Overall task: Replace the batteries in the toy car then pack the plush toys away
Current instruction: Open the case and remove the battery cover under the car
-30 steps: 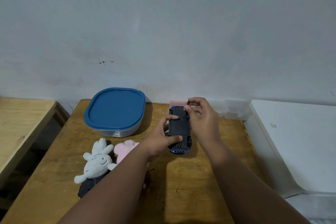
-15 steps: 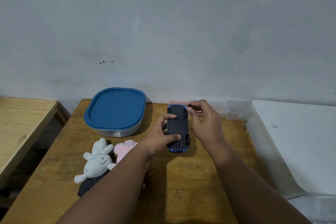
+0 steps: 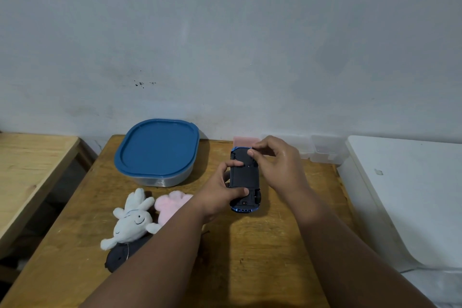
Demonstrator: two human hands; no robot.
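Early yet: left grip (image 3: 220, 197) clasps the upturned toy car (image 3: 244, 208), right grip (image 3: 280, 165) pinches its far end (cover (image 3: 243, 177) seemingly on), plush toys (image 3: 132, 220) unpacked left of both.

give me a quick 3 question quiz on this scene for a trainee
1. True or false: the blue plastic toy car is held underside up by the left hand.
2. Fingertips of the right hand are: A) at the car's far end B) at its near end C) off the car.
3. Which lies nearer the car: the white plush rabbit or the pink fluffy plush toy?
Key: 1 true; 2 A; 3 the pink one.
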